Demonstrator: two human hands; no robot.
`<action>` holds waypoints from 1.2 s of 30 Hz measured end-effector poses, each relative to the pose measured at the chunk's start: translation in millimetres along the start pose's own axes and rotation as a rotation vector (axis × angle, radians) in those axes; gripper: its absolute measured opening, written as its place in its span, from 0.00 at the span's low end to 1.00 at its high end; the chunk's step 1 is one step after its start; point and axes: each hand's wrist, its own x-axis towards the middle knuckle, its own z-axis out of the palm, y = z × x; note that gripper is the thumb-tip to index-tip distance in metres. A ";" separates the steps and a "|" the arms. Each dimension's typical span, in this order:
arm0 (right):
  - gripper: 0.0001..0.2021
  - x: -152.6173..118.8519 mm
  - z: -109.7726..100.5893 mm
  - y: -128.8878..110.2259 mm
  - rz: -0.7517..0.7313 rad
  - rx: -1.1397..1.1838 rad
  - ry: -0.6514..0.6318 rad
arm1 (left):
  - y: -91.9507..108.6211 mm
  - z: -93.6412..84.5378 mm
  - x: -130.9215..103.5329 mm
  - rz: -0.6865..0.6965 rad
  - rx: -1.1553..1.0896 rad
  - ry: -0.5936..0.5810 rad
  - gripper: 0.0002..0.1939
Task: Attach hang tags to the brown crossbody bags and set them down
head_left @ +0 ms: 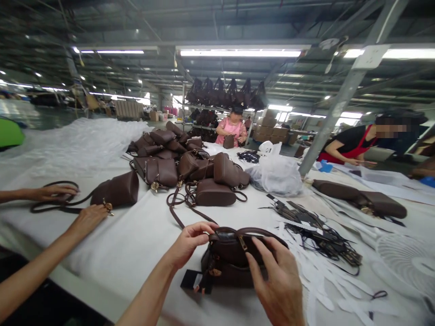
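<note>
The left hand (188,244) pinches the top edge of a brown bag (231,260) at its left end, thumb and fingertips closed on the rim near the zip, while the right hand (278,280) wraps over the bag's right side with fingers spread and curled down onto the leather, thumb toward the zip pull (243,243). The bag sits upright on the white table (142,244) just in front of the person, a black tag (193,280) lying at its lower left corner and its strap (176,213) trailing up toward a pile of bags (190,170) further back. To the left, another person's two hands (73,203) rest on a separate bag (117,190) and its strap. Black strips (319,231) lie scattered to the right, a clear plastic bag (277,174) stands behind them, and two flat brown pieces (360,199) lie beyond. Judging by the grip, the step in hand looks like handling the zip or checking the mouth of the bag; the next move would call for the left hand to keep the rim steady while the right thumb and forefinger find the small pull and draw it straight along the top without snagging the strap
</note>
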 end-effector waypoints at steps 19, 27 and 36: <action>0.14 39.4 3.8 -23.9 0.141 0.357 -0.806 | -10.9 45.9 0.2 -0.035 -0.242 -0.127 0.13; 0.14 9.8 13.5 -19.3 0.051 0.421 -0.503 | -6.3 67.5 5.4 -0.041 -0.100 0.094 0.15; 0.06 52.8 1.1 -35.6 0.063 0.003 -0.956 | -5.6 72.1 2.9 -0.071 -0.074 0.138 0.15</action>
